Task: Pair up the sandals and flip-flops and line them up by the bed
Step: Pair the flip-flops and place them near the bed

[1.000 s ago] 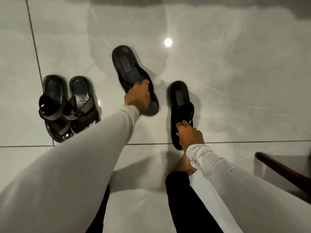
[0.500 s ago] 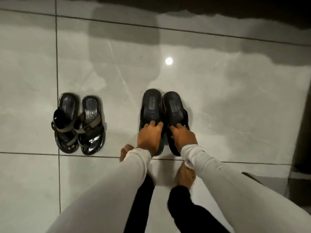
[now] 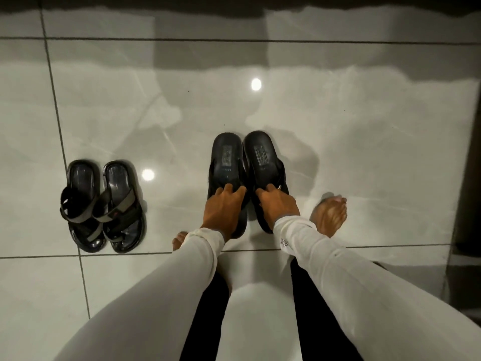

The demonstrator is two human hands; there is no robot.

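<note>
White sleeves (image 3: pixel 156 295), black trousers (image 3: pixel 309 308), seemingly barefoot.

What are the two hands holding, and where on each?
Left hand rests on the left flip-flop at its strap; right hand likewise on the right flip-flop. Whether they grip cannot be told.

Flip-flop pair (image 3: pixel 246 175) side by side, touching, on floor (image 3: pixel 364 152). Strapped sandal pair (image 3: pixel 102 204) well left of flip-flops, also touching. Left hand (image 3: pixel 223 208) and right hand (image 3: pixel 277 204) on flip-flops' near ends. Bare foot (image 3: pixel 329 217) just right.
</note>
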